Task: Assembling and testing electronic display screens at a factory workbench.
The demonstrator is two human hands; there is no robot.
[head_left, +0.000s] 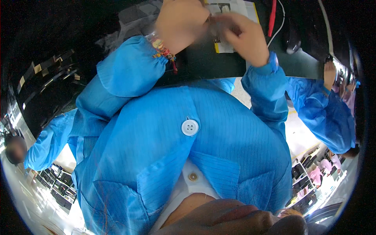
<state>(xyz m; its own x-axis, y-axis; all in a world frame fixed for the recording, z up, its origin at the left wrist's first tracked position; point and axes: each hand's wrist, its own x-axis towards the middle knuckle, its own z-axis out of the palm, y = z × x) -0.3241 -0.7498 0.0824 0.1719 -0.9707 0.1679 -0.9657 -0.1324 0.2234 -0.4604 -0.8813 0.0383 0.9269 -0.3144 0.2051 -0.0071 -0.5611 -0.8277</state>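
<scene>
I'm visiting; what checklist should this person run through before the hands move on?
1. Left hand and right hand above the dark table: ok.
2. Secure hold on anything: cannot tell, too blurred.
3. Nothing trailing near the left hand: not ok, the colourful bracelet has a loose end.
4. Yellow-edged sheet fully visible: not ok, right hand partly covers it.
5. Red slim item out of both hands: ok, lying to their right.

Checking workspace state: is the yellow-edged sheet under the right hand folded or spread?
Spread, where visible: the sheet lies flat on the dark table; the right hand hides part of it.
</scene>
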